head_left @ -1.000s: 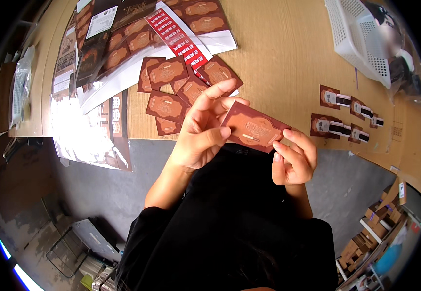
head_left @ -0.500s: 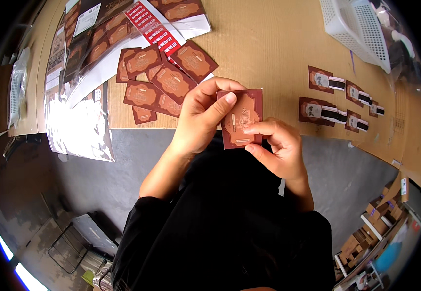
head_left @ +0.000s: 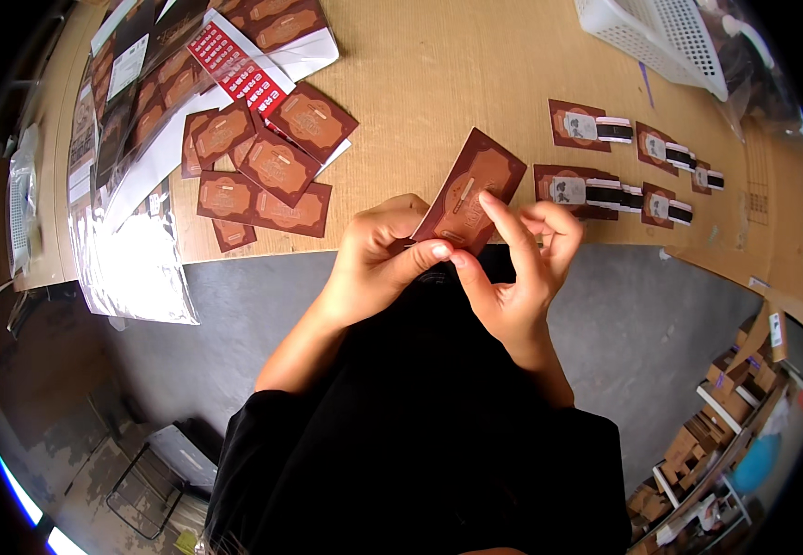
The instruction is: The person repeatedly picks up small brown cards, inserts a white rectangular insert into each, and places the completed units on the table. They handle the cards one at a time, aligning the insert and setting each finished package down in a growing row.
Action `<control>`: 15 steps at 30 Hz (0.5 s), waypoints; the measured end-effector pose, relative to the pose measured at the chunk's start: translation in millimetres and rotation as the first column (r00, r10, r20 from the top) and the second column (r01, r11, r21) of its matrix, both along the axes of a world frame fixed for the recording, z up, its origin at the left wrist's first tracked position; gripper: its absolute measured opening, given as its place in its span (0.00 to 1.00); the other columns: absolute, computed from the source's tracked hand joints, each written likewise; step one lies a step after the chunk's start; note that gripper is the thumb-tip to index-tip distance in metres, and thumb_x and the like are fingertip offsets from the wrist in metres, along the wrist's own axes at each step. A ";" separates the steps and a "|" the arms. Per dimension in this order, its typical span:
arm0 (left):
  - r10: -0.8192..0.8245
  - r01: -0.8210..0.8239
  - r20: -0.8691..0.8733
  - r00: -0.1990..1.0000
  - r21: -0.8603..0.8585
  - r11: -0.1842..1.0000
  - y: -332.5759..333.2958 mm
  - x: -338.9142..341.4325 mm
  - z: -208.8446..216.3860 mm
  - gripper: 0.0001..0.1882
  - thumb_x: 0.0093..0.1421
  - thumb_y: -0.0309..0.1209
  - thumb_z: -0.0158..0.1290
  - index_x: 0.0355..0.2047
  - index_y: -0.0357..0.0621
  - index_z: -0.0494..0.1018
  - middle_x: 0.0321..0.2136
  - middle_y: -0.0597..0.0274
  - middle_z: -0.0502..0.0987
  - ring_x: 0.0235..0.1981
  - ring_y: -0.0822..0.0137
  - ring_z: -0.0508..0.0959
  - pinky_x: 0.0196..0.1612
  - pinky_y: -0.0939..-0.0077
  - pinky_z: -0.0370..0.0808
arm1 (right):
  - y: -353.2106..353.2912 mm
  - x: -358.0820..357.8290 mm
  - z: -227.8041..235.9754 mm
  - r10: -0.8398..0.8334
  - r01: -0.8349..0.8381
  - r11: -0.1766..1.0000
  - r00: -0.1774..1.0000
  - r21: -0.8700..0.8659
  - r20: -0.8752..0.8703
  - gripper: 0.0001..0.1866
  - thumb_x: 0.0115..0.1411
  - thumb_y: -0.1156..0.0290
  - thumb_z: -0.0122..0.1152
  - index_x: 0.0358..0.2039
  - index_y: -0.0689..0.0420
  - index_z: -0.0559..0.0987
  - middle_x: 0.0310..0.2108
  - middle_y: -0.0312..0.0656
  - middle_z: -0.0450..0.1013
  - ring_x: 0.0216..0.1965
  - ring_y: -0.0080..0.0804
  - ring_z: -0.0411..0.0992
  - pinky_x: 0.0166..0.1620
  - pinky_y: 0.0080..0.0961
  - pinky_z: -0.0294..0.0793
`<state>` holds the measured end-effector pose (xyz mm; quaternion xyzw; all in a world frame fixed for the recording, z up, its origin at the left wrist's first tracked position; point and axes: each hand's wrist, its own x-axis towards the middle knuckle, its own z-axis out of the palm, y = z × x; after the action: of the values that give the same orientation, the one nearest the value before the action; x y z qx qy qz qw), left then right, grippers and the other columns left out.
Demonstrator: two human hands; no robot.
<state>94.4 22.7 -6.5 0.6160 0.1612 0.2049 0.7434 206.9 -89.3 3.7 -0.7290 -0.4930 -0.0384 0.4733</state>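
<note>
A brown printed card is held upright over the near edge of the cardboard-covered table. My left hand grips its lower left corner, thumb across the bottom. My right hand pinches the lower right part, forefinger laid on the card's face. A loose pile of the same brown cards lies on the table to the left of my hands. Finished cards with black bands around them lie in a row to the right.
A white plastic basket stands at the back right. Clear plastic bags and card sheets hang over the table's left side. A red and white label sheet lies behind the pile. Cardboard boxes sit on the floor at right.
The card has swung from lying flat between my hands to standing upright and tilted right. Both hands have shifted their grip to its lower edge.
</note>
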 end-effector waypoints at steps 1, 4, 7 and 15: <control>-0.006 0.006 0.001 1.000 0.041 0.999 1.0 0.1 0.0 0.09 0.51 0.29 0.55 0.28 0.34 0.73 0.24 0.63 0.69 0.25 0.74 0.68 0.28 0.81 0.66 | 1.1 2.0 2.2 -0.002 0.002 1.000 0.999 0.002 0.048 0.22 0.43 0.66 0.64 0.41 0.58 0.74 0.32 0.40 0.66 0.34 0.35 0.64 0.39 0.27 0.63; -0.019 0.021 -0.010 1.000 0.236 0.972 5.6 -0.2 2.3 0.10 0.50 0.32 0.55 0.27 0.36 0.74 0.21 0.61 0.69 0.23 0.70 0.69 0.25 0.80 0.66 | 2.3 7.7 -1.6 0.101 -0.100 0.995 0.994 -0.026 0.039 0.23 0.42 0.64 0.64 0.39 0.60 0.74 0.38 0.43 0.68 0.42 0.40 0.65 0.46 0.32 0.62; -0.033 0.023 0.026 0.999 0.334 0.942 9.4 -0.8 1.8 0.09 0.49 0.31 0.56 0.26 0.36 0.74 0.21 0.61 0.69 0.22 0.69 0.70 0.24 0.79 0.66 | 3.0 9.3 -5.5 0.177 -0.178 0.984 0.978 0.006 -0.112 0.22 0.41 0.67 0.66 0.38 0.62 0.74 0.40 0.44 0.70 0.44 0.43 0.67 0.46 0.32 0.65; -0.116 0.103 0.007 0.993 0.412 0.906 12.8 1.2 4.4 0.10 0.48 0.31 0.56 0.26 0.36 0.73 0.22 0.60 0.68 0.22 0.66 0.69 0.24 0.77 0.67 | 4.0 12.5 -3.1 0.170 -0.170 0.985 0.967 0.014 -0.190 0.18 0.37 0.73 0.67 0.32 0.62 0.76 0.33 0.42 0.73 0.38 0.38 0.70 0.40 0.26 0.67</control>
<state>95.6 35.5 -2.2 0.7632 0.0682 0.2016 0.6101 219.4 -85.3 0.6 -0.6848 -0.5063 0.0727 0.5190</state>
